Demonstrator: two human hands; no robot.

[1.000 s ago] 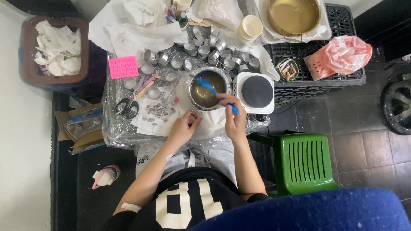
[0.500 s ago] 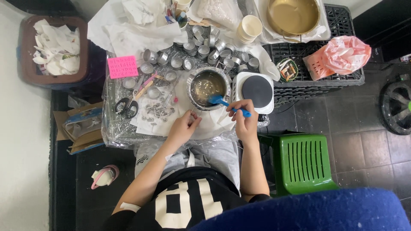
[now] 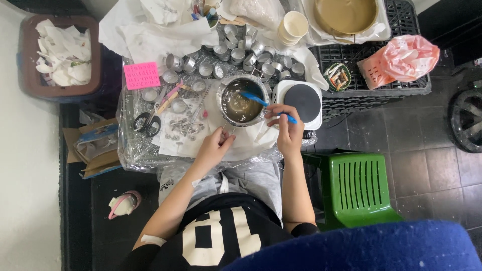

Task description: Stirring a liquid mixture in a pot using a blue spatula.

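A steel pot (image 3: 242,100) of pale melted liquid stands on a white sheet in front of me. A blue spatula (image 3: 261,102) lies across its rim with the blade in the liquid, and my right hand (image 3: 286,131) grips its handle just right of the pot. My left hand (image 3: 215,146) rests on the white paper below the pot, fingers loosely curled, near small metal wick tabs (image 3: 182,128). Whether it pinches anything is too small to see.
Several small silver tins (image 3: 240,54) crowd behind the pot. A white hot plate (image 3: 303,102) sits to the right, scissors (image 3: 147,122) and a pink card (image 3: 141,76) to the left. A green stool (image 3: 357,188), black crate (image 3: 401,89), pink bag (image 3: 399,59) and waste bin (image 3: 59,56) surround the table.
The spatula has swung from the pot's left side to its right rim. My right hand has shifted slightly right and down. My left hand stays on the paper.
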